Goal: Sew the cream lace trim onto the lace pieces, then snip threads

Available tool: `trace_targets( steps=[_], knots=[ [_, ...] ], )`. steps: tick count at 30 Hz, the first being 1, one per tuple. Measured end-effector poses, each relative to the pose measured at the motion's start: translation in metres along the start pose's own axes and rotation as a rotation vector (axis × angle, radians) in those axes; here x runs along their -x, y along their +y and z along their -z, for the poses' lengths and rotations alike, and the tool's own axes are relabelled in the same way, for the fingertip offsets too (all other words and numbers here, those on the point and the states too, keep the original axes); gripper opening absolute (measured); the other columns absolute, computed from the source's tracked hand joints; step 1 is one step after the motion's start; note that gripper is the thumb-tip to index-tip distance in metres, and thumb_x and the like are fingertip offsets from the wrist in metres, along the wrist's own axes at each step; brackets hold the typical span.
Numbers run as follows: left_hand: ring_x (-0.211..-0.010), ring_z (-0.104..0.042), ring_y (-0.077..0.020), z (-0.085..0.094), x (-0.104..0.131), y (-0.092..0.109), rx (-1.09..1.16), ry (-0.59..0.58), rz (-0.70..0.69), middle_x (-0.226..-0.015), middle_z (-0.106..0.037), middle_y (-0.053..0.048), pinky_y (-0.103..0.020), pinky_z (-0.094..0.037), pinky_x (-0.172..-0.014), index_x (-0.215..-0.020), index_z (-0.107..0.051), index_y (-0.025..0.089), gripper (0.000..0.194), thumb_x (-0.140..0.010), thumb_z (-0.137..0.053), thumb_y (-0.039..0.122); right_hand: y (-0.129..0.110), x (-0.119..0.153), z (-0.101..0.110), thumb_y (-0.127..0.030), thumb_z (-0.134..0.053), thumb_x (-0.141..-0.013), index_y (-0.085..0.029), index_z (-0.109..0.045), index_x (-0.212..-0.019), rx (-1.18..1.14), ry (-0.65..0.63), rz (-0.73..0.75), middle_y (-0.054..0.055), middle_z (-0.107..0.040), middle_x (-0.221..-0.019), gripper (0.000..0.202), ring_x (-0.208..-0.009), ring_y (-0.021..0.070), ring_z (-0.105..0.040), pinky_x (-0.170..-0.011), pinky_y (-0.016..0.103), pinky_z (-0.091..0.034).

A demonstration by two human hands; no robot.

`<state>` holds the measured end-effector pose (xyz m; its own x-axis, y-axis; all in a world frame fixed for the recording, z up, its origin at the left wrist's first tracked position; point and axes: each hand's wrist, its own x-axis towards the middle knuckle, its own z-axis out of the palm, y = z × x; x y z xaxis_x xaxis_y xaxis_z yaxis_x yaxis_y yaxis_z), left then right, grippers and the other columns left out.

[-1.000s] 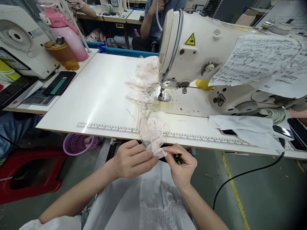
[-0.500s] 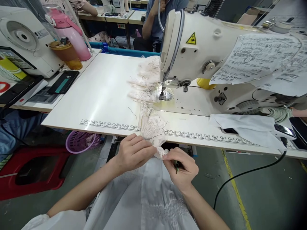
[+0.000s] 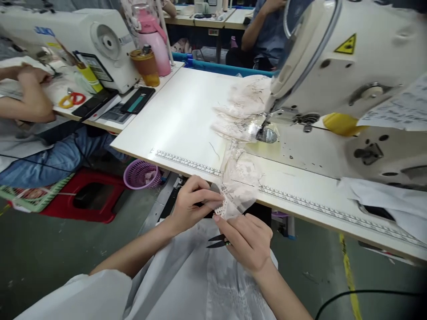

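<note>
A strip of pale lace fabric (image 3: 240,178) runs from under the sewing machine (image 3: 307,89) over the table's front edge. My left hand (image 3: 195,203) pinches the lace's edge between thumb and fingers. Close beside it, my right hand (image 3: 248,240) holds the lace with its thumb and fingertips. Thread snips (image 3: 216,241) are tucked in the right palm, their dark blades apart and pointing left. Gathered lace (image 3: 243,104) lies at the machine's needle, with loose dark threads on it.
A ruler (image 3: 310,202) is marked along the front of the white table (image 3: 180,111). White cloth (image 3: 383,200) lies at the right. On the left stand another machine (image 3: 106,42), a cup (image 3: 146,66) and a pink bottle (image 3: 155,49). A co-worker's arm (image 3: 33,98) rests at far left.
The view has turned left, showing more of the neighbouring machine and a co-worker. My hands have shifted along the lace edge, and the snips' blades now show below my right hand.
</note>
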<state>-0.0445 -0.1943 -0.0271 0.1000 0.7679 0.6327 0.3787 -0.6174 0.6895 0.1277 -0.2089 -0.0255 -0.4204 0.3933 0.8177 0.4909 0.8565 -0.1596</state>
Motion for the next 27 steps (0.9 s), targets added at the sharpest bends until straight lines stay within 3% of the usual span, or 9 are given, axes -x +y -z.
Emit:
trace_targets(
  steps=[3,6,8,11,15,22,27],
  knots=[
    [-0.072,-0.06,-0.0122,0.011,0.017,0.001,0.235,-0.033,0.316,-0.081,-0.067,-0.003,-0.022,-0.048,-0.065,-0.094,-0.072,0.021,0.013,-0.091,-0.06,0.022,-0.005,-0.002,-0.015,-0.001,-0.059,-0.08,-0.018,-0.063,-0.094,-0.042,-0.042,0.038,-0.004,-0.059,-0.055,0.022,-0.046,0.0077,-0.05,-0.045,0.026,-0.034],
    [-0.078,-0.063,-0.013,0.02,0.028,0.004,0.399,0.016,0.604,-0.088,-0.069,-0.004,-0.022,-0.049,-0.069,-0.093,-0.072,0.021,0.014,-0.092,-0.06,0.028,-0.01,-0.001,-0.027,0.0,-0.055,-0.08,-0.021,-0.063,-0.1,-0.134,-0.061,0.001,-0.005,-0.061,-0.058,0.03,-0.047,0.0078,-0.054,-0.045,0.024,-0.037],
    [-0.073,-0.061,-0.0115,0.025,0.031,0.006,0.515,0.059,0.739,-0.087,-0.068,-0.003,-0.02,-0.048,-0.066,-0.093,-0.071,0.02,0.014,-0.089,-0.063,0.031,-0.01,-0.001,-0.031,0.001,-0.054,-0.079,-0.022,-0.063,-0.109,-0.209,-0.037,-0.062,-0.003,-0.063,-0.063,0.039,-0.051,0.009,-0.058,-0.047,0.023,-0.041],
    [-0.069,-0.062,-0.011,0.029,0.03,0.008,0.648,0.113,0.883,-0.083,-0.068,-0.002,-0.02,-0.05,-0.064,-0.094,-0.069,0.02,0.016,-0.087,-0.065,0.033,-0.004,-0.001,-0.032,0.003,-0.052,-0.077,-0.025,-0.063,-0.118,-0.309,-0.02,-0.239,0.004,-0.067,-0.085,0.051,-0.07,0.0134,-0.066,-0.054,0.023,-0.05],
    [-0.076,-0.068,-0.0154,0.03,0.026,0.013,0.745,0.118,0.964,-0.09,-0.071,-0.004,-0.027,-0.056,-0.072,-0.116,-0.064,0.023,0.029,-0.089,-0.062,0.034,0.003,-0.003,-0.032,0.0,-0.05,-0.078,-0.031,-0.064,-0.12,-0.37,-0.084,-0.416,0.006,-0.063,-0.104,0.054,-0.075,0.0142,-0.066,-0.062,0.026,-0.056],
    [-0.096,-0.07,-0.0215,0.03,0.024,0.019,0.798,0.079,0.952,-0.1,-0.074,-0.005,-0.032,-0.057,-0.086,-0.132,-0.056,0.024,0.047,-0.087,-0.068,0.03,0.003,-0.008,-0.037,0.0,-0.057,-0.08,-0.033,-0.063,-0.121,-0.416,-0.069,-0.452,0.005,-0.059,-0.101,0.053,-0.079,0.0138,-0.064,-0.065,0.026,-0.056],
    [-0.099,-0.069,-0.0218,0.032,0.024,0.018,0.741,0.064,0.946,-0.104,-0.073,-0.004,-0.033,-0.058,-0.086,-0.133,-0.055,0.026,0.046,-0.089,-0.064,0.032,0.003,-0.013,-0.037,-0.003,-0.059,-0.082,-0.035,-0.064,-0.12,-0.484,-0.083,-0.539,0.004,-0.059,-0.099,0.05,-0.083,0.0154,-0.064,-0.063,0.027,-0.056]
  ],
)
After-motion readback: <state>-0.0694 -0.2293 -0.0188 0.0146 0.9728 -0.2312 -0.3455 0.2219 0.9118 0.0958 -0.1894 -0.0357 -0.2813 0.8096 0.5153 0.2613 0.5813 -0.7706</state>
